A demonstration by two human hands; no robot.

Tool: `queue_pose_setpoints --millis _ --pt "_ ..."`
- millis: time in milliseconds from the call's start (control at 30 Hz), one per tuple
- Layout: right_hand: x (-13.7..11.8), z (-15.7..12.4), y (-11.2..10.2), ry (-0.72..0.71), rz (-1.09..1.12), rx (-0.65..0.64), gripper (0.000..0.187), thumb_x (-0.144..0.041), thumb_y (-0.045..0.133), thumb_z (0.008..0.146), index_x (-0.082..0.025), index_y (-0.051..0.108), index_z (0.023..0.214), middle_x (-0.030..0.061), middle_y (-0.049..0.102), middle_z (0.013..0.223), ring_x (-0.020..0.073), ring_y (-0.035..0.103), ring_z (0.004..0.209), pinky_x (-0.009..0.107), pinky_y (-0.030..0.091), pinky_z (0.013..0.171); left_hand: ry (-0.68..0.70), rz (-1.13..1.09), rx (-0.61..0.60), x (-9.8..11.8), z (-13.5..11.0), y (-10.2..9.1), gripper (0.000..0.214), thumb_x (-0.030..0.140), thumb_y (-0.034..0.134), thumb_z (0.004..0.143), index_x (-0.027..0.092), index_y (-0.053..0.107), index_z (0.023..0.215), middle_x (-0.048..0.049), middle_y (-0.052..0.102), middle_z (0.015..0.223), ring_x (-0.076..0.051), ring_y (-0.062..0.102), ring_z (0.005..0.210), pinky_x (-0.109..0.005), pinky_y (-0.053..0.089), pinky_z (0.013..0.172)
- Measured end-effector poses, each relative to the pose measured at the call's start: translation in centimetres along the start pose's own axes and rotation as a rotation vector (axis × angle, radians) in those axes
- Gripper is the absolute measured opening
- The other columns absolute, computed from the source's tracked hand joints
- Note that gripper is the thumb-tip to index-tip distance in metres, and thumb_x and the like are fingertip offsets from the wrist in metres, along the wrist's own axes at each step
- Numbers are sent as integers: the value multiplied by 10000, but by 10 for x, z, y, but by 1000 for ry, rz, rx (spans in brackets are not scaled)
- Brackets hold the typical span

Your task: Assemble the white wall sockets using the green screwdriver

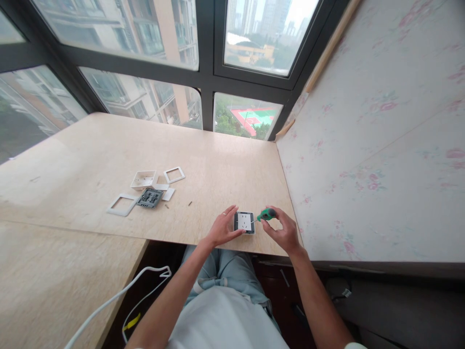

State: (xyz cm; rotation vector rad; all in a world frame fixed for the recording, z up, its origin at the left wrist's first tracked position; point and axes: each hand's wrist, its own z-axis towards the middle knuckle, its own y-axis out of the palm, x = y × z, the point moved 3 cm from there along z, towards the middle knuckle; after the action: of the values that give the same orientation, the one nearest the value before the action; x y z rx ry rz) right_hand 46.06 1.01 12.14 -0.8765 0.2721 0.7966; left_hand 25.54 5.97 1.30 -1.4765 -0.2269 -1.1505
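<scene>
A square wall socket (244, 222) with a white face and grey frame lies near the front edge of the wooden tabletop (218, 165). My left hand (224, 227) grips its left side with fingers and thumb. My right hand (281, 229) holds a green-handled screwdriver (266, 214), its tip pointing left at the socket's right edge.
Further left on the tabletop lie a white back box (144, 179), two white frames (174, 175) (122, 204), a grey switch module (149, 198) and small loose screws (190, 203). A floral wall (370, 145) stands at the right, windows behind. A white cable (119, 295) hangs below the table.
</scene>
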Motion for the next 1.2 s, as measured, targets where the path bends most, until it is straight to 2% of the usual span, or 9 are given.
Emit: queue_pose_setpoints --millis 100,200,300,400,567,800,1200 --pt "0 1 -1 12 3 0 356 -222 671 842 -218 588 1188 66 729 975 204 716 846 356 630 750 21 19 3 9 7 -5 895 591 699 774 190 327 1482 -173 322 1559 -307 315 1440 -472 318 1158" --pt "0 1 -2 2 3 4 361 -218 675 841 -227 584 1190 67 727 984 208 715 858 360 632 752 83 72 -60 19 16 -2 909 615 726 736 217 364 1468 -166 328 1557 -321 326 1428 -484 333 1140" --pt "1 1 -2 -9 -1 11 361 -223 677 842 -232 583 1191 72 724 1001 213 715 871 365 634 750 136 122 -139 25 23 6 832 598 736 736 270 424 1434 -125 398 1527 -328 338 1418 -506 329 1127" --pt "1 0 -3 -5 -4 20 362 -229 679 842 -230 583 1191 69 723 985 212 715 853 367 634 745 154 131 -169 23 27 14 755 550 744 752 263 478 1397 -109 504 1448 -324 393 1383 -500 339 1112" --pt "1 1 -4 23 -3 31 339 -228 678 846 -225 591 1174 65 725 960 205 714 832 354 634 730 177 99 -131 14 30 20 695 517 773 735 230 554 1329 -113 573 1368 -307 510 1275 -448 401 1053" --pt "4 0 -4 87 1 42 314 -226 681 840 -212 599 1142 77 727 973 206 717 831 357 635 735 204 62 -97 9 30 23 697 494 796 714 238 561 1319 -105 589 1348 -296 530 1247 -435 404 1043" --pt "2 7 -5 19 -22 18 391 -237 705 828 -231 567 1193 69 699 983 197 695 836 333 615 717 195 27 -81 11 30 23 707 468 822 682 230 578 1301 -106 600 1326 -301 540 1222 -446 403 1042"
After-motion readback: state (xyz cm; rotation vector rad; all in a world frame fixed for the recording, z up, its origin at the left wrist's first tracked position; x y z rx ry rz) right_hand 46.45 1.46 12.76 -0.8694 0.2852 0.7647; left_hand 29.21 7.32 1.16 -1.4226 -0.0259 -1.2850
